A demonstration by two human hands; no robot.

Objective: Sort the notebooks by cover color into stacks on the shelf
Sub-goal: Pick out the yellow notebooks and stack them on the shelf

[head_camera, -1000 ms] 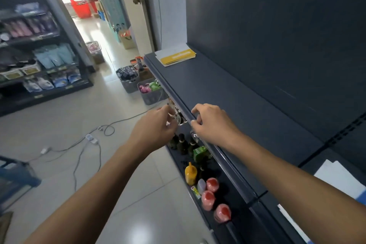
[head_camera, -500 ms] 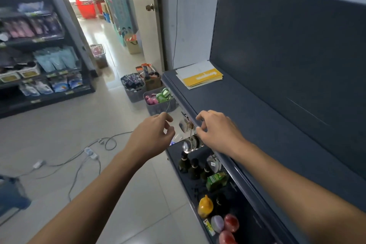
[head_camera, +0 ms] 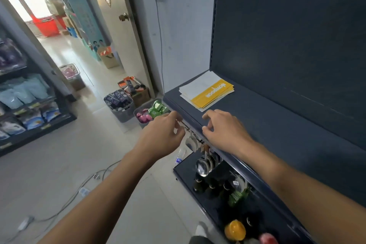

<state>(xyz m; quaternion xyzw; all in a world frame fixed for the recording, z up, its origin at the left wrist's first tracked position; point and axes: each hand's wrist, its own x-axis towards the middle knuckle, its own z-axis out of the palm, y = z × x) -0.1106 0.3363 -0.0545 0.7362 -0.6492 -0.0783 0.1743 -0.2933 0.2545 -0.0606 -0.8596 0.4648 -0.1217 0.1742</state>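
Yellow-and-white paper notebook stack (head_camera: 207, 91) sited at 11 o'clock from right hand (head_camera: 223, 130), the nearer hand; long axis judged 8-to-2 o'clock; right hand empty, fingertips rested on dark grey metal shelf (head_camera: 287, 128); left hand (head_camera: 164, 132) curled, grasp not determinable.

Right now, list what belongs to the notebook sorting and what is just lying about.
For the job: stack of yellow-and-white paper notebooks; dark grey metal shelf under it.
Lying about: shiny steel ladles hanging below the shelf edge; grey plastic basket of green and pink packets; white cables on the floor.
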